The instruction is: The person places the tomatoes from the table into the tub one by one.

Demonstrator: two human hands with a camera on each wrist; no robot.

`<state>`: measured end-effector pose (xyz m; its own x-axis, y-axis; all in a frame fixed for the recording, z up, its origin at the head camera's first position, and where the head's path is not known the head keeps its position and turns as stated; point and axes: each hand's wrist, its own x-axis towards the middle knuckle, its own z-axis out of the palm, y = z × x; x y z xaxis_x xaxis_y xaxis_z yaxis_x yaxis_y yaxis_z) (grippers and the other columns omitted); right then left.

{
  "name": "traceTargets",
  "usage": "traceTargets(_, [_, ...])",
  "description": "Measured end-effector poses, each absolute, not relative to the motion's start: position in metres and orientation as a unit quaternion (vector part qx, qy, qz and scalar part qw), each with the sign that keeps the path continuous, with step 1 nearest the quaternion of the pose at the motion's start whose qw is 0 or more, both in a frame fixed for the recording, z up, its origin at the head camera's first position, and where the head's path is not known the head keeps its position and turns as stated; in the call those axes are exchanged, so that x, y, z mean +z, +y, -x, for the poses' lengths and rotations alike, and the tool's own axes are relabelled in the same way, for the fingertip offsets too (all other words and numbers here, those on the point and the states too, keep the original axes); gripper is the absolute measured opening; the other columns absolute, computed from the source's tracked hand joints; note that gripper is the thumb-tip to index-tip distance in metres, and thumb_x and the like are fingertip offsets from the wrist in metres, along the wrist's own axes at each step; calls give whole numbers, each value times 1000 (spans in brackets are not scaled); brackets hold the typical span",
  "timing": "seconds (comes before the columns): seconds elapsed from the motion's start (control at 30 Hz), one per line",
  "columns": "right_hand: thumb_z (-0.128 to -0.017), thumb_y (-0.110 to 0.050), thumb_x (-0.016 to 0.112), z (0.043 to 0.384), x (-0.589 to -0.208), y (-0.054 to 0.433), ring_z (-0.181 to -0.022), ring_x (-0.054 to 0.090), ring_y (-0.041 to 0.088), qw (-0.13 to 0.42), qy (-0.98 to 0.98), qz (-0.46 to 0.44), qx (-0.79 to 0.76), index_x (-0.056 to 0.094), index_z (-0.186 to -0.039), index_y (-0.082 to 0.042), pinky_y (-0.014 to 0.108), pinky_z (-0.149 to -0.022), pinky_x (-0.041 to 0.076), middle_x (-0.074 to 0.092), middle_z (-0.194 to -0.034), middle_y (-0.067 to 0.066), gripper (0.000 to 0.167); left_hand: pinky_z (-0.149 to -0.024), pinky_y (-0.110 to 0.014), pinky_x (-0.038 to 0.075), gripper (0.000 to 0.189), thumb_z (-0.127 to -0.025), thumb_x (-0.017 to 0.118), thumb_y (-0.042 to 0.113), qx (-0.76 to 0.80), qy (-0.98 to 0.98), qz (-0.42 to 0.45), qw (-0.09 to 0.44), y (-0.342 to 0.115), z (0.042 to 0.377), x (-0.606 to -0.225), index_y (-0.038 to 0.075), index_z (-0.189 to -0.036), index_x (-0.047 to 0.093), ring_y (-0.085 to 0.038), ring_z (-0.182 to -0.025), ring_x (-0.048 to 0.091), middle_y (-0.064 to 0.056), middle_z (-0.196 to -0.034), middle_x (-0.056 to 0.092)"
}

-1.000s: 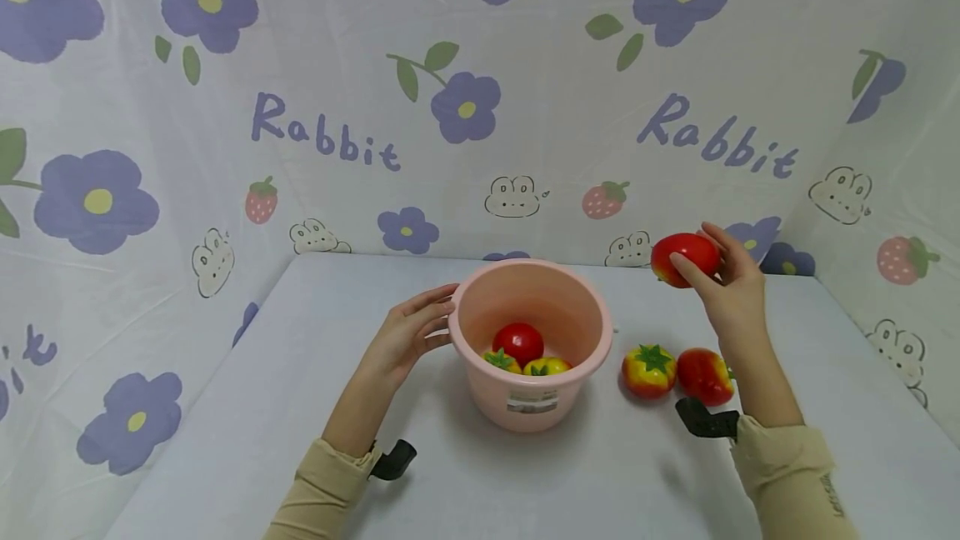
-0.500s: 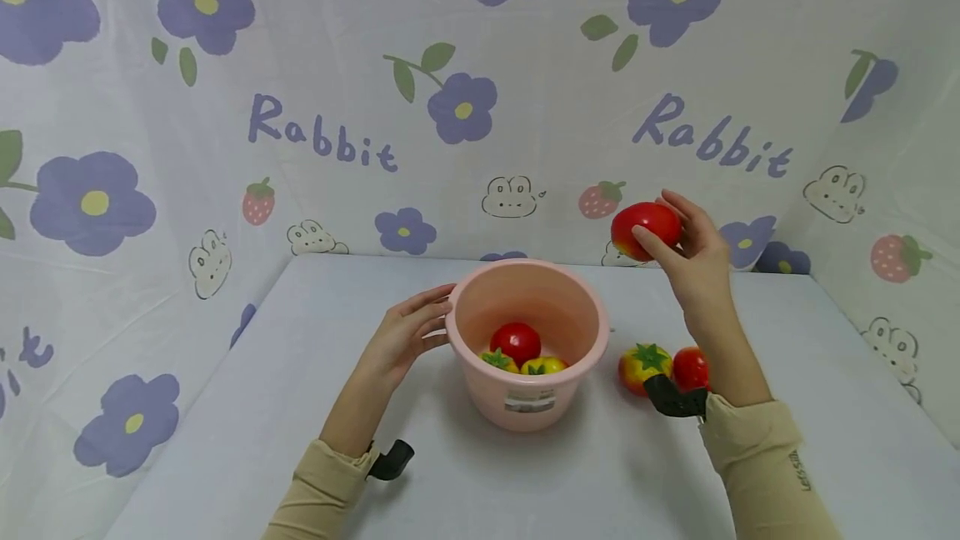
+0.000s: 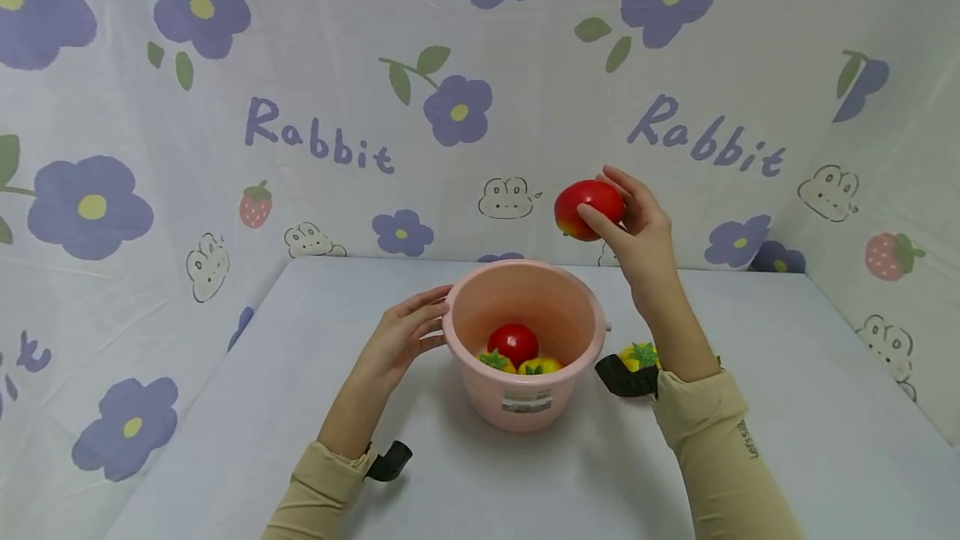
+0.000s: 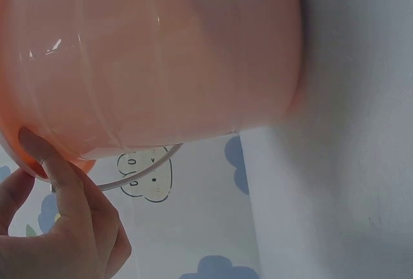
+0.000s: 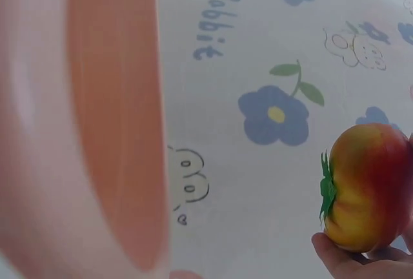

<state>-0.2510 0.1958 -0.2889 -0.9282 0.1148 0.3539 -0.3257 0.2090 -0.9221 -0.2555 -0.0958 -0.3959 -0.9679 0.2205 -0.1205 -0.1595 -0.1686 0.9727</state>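
My right hand (image 3: pixel 647 244) holds a glossy red-and-yellow tomato (image 3: pixel 587 208) up above the table, just right of and higher than the bucket's rim. The right wrist view shows that tomato (image 5: pixel 366 185) side-on, its green leafy top facing the bucket, with fingertips (image 5: pixel 335 256) under it. A pink plastic bucket (image 3: pixel 517 402) stands upright in the middle of the table. Inside it lie a red tomato (image 3: pixel 513 343) and two yellowish ones with green tops. My left hand (image 3: pixel 401 338) grips the bucket's rim at its left side, thumb and finger at the lip in the left wrist view.
Another tomato (image 3: pixel 637 353) sits on the table right of the bucket, partly hidden by my right wrist's black camera mount (image 3: pixel 626 377). A pale bucket handle (image 4: pixel 139 174) hangs at the side. A flower-printed cloth (image 3: pixel 450 32) rises behind the table (image 3: pixel 330 473).
My right hand has carried the tomato left and upward, toward the bucket. The right forearm now covers one of the tomatoes on the table. My left hand stays at the rim.
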Motion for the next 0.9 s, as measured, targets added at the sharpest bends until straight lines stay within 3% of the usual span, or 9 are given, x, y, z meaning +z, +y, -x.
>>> traceTargets(0.37, [-91,-23,69,260,-289,172,-134,48,22,174,-745,-97,636,42,-147,-24,40,-105,46,49,-148,2,62,-85,-28,57,42,-96,59,17,761,636,-26,123,-96,255,-395,9,-137,55,-21,-107,64,-7,-132,60])
traceTargets(0.9, [-90,-19,69,270,-290,143,-134,48,21,116,-739,-129,651,42,-146,-25,41,-102,49,48,-148,2,62,-85,-29,57,42,-96,59,17,762,634,-28,124,-96,255,-396,9,-137,55,-23,-110,63,-6,-133,60])
